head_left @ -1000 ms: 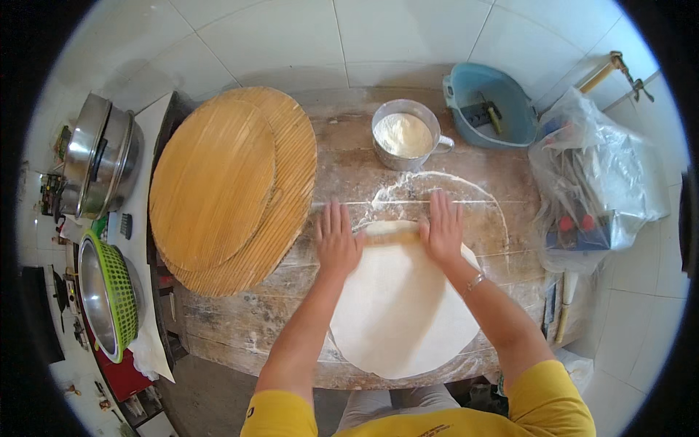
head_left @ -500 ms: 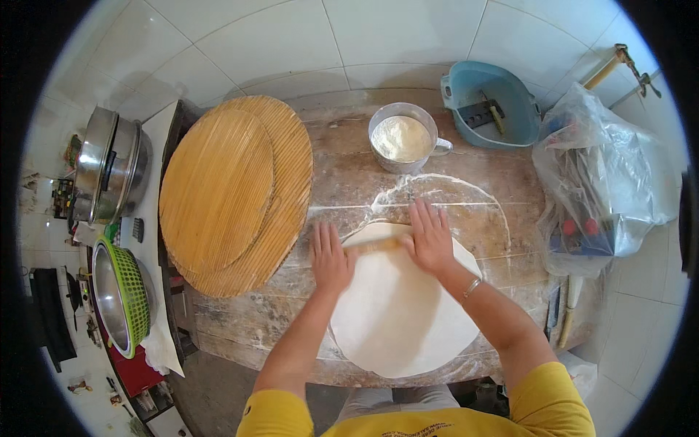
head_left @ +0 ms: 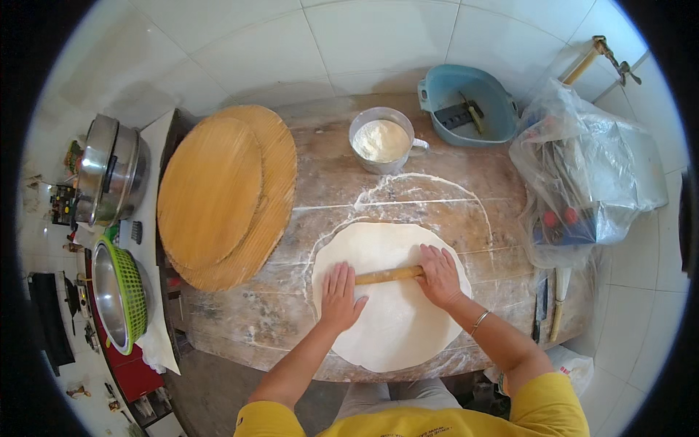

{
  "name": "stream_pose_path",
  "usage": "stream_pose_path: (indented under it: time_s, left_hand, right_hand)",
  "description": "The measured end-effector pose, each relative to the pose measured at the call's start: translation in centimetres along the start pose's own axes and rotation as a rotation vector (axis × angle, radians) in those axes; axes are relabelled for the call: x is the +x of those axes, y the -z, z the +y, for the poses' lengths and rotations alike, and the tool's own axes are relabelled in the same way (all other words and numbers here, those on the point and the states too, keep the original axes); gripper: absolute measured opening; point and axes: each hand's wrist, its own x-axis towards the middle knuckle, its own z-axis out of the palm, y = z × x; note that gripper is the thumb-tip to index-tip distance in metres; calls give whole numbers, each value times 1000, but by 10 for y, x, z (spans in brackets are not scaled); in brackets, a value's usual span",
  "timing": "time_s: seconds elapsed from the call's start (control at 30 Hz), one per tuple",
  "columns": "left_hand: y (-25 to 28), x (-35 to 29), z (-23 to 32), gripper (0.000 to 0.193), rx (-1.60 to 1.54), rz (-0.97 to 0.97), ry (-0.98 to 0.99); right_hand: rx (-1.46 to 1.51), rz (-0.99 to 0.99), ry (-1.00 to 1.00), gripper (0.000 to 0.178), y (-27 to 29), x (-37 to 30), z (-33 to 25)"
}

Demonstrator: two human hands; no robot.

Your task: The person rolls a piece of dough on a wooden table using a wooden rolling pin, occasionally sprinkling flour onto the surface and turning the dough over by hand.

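Observation:
A wide, thin round sheet of dough (head_left: 389, 331) lies on the floured wooden table (head_left: 240, 328) in front of me. Across its middle rests a wooden rolling pin (head_left: 389, 275), tilted slightly up to the right. My left hand (head_left: 339, 297) lies on the pin's left end, fingers stretched forward and thumb out to the side. On the right end is my right hand (head_left: 440, 277), its fingers extended over the wood; a bracelet circles that wrist. Both palms press from above rather than wrapping round the pin, and they cover its ends.
Beyond the dough stands a clear cup (head_left: 381, 162) of flour, with a blue basin (head_left: 435, 95) behind. Two round slatted boards (head_left: 207, 197) overlap at left. Plastic-covered items (head_left: 582, 175), a knife (head_left: 540, 306) and a wooden-handled tool (head_left: 558, 313) occupy the right. A green colander (head_left: 132, 298) sits farther left.
Both hands have come nearer to me with the rolling pin, from the dough's far edge to its middle. The whole view has shifted slightly.

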Motion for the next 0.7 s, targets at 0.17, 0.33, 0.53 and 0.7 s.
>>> stream_pose_path:
  time_s: [0.17, 0.33, 0.53, 0.7]
  left_hand:
    - [2, 152, -16, 74, 182, 238, 116]
    - [13, 198, -12, 74, 48, 355, 323]
    - [-3, 49, 3, 75, 119, 153, 46]
    - [1, -62, 22, 78, 117, -89, -75]
  right_hand:
    - [-116, 304, -70, 66, 6, 85, 28]
    - [-134, 363, -131, 66, 11, 137, 37]
    - [-15, 128, -71, 58, 6, -1, -17]
    - [45, 178, -148, 43, -7, -92, -47]
